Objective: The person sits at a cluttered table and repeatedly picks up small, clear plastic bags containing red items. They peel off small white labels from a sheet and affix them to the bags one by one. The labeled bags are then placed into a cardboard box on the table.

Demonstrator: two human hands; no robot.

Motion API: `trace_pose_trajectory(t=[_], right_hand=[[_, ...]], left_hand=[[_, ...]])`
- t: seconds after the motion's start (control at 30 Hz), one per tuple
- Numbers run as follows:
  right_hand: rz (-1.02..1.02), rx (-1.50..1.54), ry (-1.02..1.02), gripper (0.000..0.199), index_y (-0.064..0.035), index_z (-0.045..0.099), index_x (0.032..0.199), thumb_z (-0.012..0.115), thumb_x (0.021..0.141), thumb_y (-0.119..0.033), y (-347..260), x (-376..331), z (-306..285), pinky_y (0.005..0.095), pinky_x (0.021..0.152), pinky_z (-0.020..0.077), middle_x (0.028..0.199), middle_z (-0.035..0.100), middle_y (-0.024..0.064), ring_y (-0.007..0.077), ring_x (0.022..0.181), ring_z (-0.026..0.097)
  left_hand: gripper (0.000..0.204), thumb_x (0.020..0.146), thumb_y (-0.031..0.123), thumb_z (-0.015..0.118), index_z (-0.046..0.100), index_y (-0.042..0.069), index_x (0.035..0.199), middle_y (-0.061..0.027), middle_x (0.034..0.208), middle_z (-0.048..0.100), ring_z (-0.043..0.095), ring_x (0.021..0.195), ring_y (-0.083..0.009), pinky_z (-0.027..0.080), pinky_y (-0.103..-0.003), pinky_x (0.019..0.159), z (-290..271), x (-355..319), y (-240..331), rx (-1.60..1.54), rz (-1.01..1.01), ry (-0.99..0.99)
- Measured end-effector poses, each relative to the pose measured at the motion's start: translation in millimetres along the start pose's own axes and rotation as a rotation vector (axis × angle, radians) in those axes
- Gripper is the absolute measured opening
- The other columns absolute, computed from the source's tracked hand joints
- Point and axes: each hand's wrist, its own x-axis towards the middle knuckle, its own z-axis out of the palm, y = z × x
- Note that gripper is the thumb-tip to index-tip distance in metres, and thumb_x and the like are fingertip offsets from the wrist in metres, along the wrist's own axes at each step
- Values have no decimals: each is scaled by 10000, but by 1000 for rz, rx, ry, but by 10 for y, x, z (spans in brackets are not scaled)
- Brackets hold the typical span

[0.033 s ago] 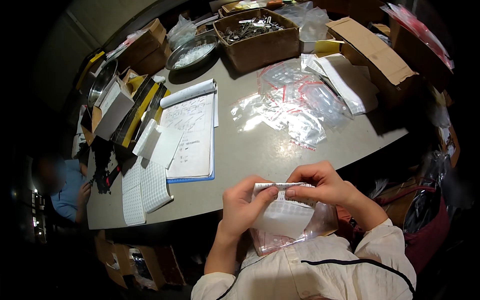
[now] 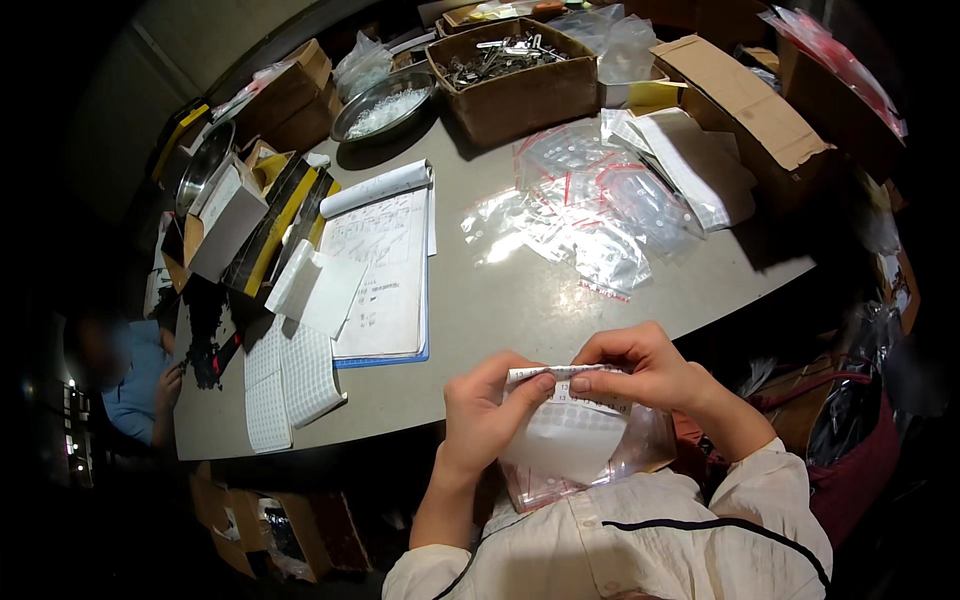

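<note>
A white sheet of small round printed stickers point(image 2: 570, 440) is held up at chest height, its upper edge bent over. My left hand point(image 2: 490, 410) pinches its left side between thumb and fingers. On the sheet's upper right, my right hand point(image 2: 640, 370) is closed, thumb pressed on the printed rows. Both thumbs lie close together near the fold. The lower part of the sheet has bare, greyish round spots. Under it, clear plastic bags with red edges point(image 2: 655, 440) rest on my lap, partly covered by the sheet and my hands.
Clear zip bags point(image 2: 590, 200) are spread on the grey table point(image 2: 480, 310). A clipboard with papers point(image 2: 385, 270) and more sticker sheets point(image 2: 290, 385) lie left. Behind stand a carton of metal parts point(image 2: 520, 95) and a metal bowl point(image 2: 385, 105). Another person point(image 2: 140, 380) sits far left.
</note>
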Motion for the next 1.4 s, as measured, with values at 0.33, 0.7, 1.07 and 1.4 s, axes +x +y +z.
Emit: trace_pose_trajectory(t=[0.33, 0.7, 1.07, 1.4], right_hand=[[-564, -934, 254, 350, -23, 643, 1030, 730, 692, 3, -81, 91, 142, 418, 770, 502, 932, 616, 126, 347, 860, 606], [-437, -773, 227, 157, -17, 658, 986, 710, 848, -72, 39, 270, -456, 359, 717, 524, 896, 665, 99, 240, 780, 655], [-162, -729, 52, 154, 11, 651, 983, 668, 914, -125, 9, 565, -1236, 331, 772, 512, 863, 680, 96, 184, 817, 631], [91, -486, 55, 173, 4, 653, 1075, 670, 1004, -153, -115, 73, -582, 302, 782, 562, 1002, 683, 50, 112, 961, 633]], left_hand=[[111, 913, 80, 767, 733, -26, 923, -27, 762, 707, 602, 695, -63, 474, -243, 622, 89, -3, -23, 353, 64, 143], [142, 947, 104, 741, 712, -34, 935, 23, 806, 666, 559, 736, -38, 444, -214, 654, -214, 143, -221, -40, -104, 261], [112, 948, 87, 739, 688, -13, 946, 46, 780, 622, 497, 667, -10, 371, -194, 583, -462, 151, -463, -122, -18, 278], [70, 906, 18, 746, 722, -21, 960, -24, 884, 713, 633, 803, -70, 486, -221, 709, -538, 23, -371, -230, -28, -53]])
